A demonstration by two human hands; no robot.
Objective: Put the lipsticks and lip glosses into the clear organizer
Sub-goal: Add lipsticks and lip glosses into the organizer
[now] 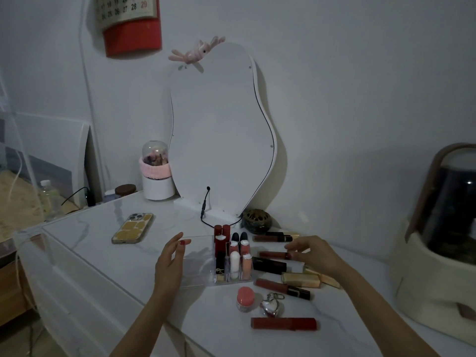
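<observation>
Calendar (pixel 126 11) cut by top edge.

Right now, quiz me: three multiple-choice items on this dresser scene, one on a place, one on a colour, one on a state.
1. Where does the phone lie?
A. left of the clear organizer
B. inside it
C. right of it

2. What colour is the small jar's lid?
A. blue
B. pink
C. black

3. What is the right hand doing?
A. hanging idle
B. holding the phone
C. touching a lip gloss

Answers: 1 A, the phone sits beyond the left hand; 2 B, pink top; 3 C, fingertips meet the tube's end.
</observation>
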